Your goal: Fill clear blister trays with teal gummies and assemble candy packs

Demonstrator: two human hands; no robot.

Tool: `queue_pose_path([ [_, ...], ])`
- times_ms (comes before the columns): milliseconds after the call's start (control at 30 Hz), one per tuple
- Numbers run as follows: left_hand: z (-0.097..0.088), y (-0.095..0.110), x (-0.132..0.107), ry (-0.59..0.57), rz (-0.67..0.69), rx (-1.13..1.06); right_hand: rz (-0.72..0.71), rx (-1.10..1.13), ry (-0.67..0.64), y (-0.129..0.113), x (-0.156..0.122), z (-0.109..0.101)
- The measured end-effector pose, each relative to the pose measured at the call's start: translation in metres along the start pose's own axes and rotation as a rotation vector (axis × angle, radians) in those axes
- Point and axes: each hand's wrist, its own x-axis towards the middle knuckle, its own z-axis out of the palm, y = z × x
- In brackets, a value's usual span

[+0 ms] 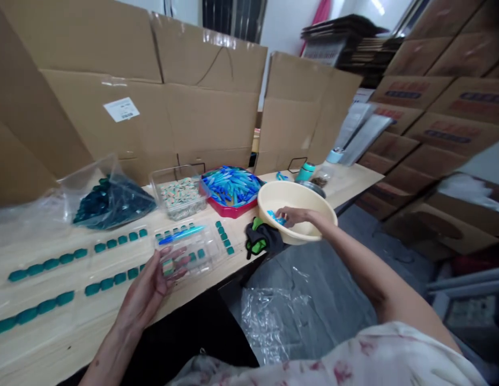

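My left hand holds a clear plastic tray by its near edge at the front of the wooden table. The tray carries small teal pieces and a blue stick. My right hand reaches into a cream plastic basin, its fingers pinched on a small blue item. Rows of teal pieces lie on the table to the left of the tray.
A bag of dark teal pieces, a clear box of pale pieces and a red tray of blue sticks stand behind. A black and green glove lies by the basin. Cardboard boxes wall the back. Plastic sheet covers the floor.
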Motion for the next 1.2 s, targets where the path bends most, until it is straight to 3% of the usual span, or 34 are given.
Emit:
queue_pose_path([
  [100, 0.002, -0.002, 0.002, 0.002, -0.002, 0.017, 0.066, 0.014, -0.094, -0.005, 0.001, 0.000],
  [200, 0.002, -0.003, -0.001, 0.016, 0.024, 0.018, 0.104, 0.016, -0.073, 0.001, -0.011, -0.008],
  [300, 0.002, -0.005, -0.006, 0.016, 0.045, 0.004, 0.104, 0.011, 0.072, -0.001, -0.033, -0.026],
  [333, 0.002, -0.005, -0.007, 0.016, 0.048, -0.009, 0.095, 0.080, 0.262, -0.008, -0.040, -0.031],
  [400, 0.002, -0.006, -0.006, 0.001, 0.051, -0.033, -0.052, 0.313, 0.467, -0.037, -0.054, -0.039],
  [433, 0.002, -0.007, -0.005, -0.009, 0.054, -0.042, -0.148, 0.397, 0.467, -0.059, -0.060, -0.039],
  [500, 0.003, -0.010, -0.003, -0.032, 0.058, -0.054, -0.351, 0.484, 0.395, -0.113, -0.071, -0.031],
  [600, 0.005, -0.014, -0.004, -0.072, 0.058, -0.059, -0.625, 0.432, 0.297, -0.194, -0.073, -0.002],
  [667, 0.004, -0.016, -0.008, -0.081, 0.064, -0.052, -0.759, 0.319, 0.247, -0.232, -0.064, 0.020],
  [733, -0.002, -0.016, -0.015, -0.067, 0.085, -0.050, -0.847, 0.217, 0.216, -0.256, -0.054, 0.035],
  [833, -0.021, -0.013, -0.030, 0.007, 0.106, -0.075, -0.901, 0.190, 0.299, -0.274, -0.040, 0.042],
  [1000, -0.074, -0.003, -0.073, 0.235, 0.140, -0.148, -0.901, 0.213, 0.443, -0.308, -0.001, 0.039],
  [1100, -0.107, 0.000, -0.103, 0.448, 0.201, -0.170, -0.994, 0.217, 0.431, -0.348, 0.033, 0.050],
  [1200, -0.138, 0.002, -0.127, 0.575, 0.279, -0.184, -1.128, 0.206, 0.351, -0.405, 0.066, 0.070],
])
